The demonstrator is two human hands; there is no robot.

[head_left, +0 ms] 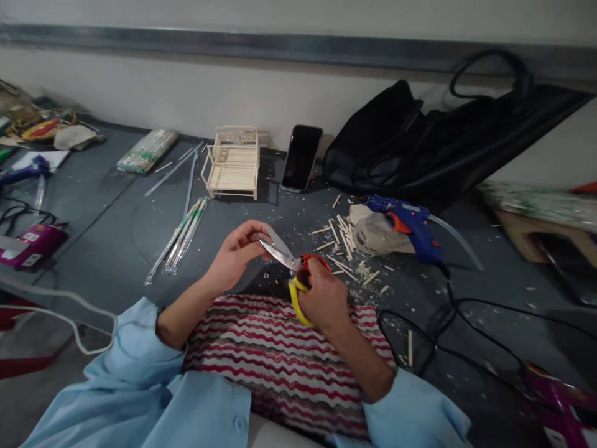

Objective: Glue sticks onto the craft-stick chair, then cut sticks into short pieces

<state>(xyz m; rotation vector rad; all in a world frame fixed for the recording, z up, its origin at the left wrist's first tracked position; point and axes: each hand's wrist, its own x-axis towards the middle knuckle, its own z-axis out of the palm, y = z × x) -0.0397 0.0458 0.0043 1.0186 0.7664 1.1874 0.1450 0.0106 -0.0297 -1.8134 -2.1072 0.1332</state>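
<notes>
My right hand (324,295) is closed around the handles of a pair of scissors (282,254), one loop red and the other yellow. The blades point up and left, partly spread, towards my left hand (240,252). There my thumb and fingers are pinched together by the blade tips; whatever they hold is hidden or too small to make out. Just right of my hands, short cut wooden sticks (345,236) lie scattered among crumbs. Behind my hands stands a small model frame built of wooden sticks (233,168).
A blue glue gun (410,224) rests at the right, its black cable trailing across the table. A phone (302,158) leans upright before a black bag (396,149). Wrapped sticks (180,239) lie left of my hands, near a packed bundle (147,150). A striped cloth (280,361) covers my lap.
</notes>
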